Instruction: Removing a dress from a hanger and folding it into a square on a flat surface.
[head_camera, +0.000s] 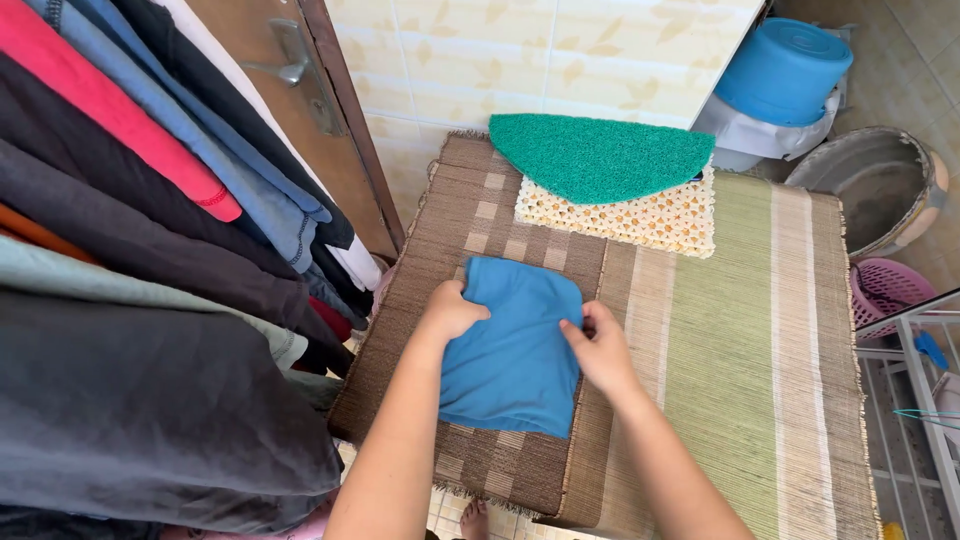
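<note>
A folded blue cloth (512, 360) lies on a brown woven mat (470, 215) on the floor. My left hand (452, 312) grips the cloth's upper left edge, fingers closed on the fabric. My right hand (598, 347) pinches the cloth's right edge near its middle. Both forearms reach in from the bottom of the view.
Hanging clothes (140, 250) fill the left side beside a wooden door (300, 90). A green striped mat (740, 340) lies to the right, with a green half-round mat (600, 155) and a patterned cream mat (640, 218) near the tiled wall. A blue tub (785, 70), grey basin (875, 185), pink basket (888, 290) and a metal rack (915, 400) stand at right.
</note>
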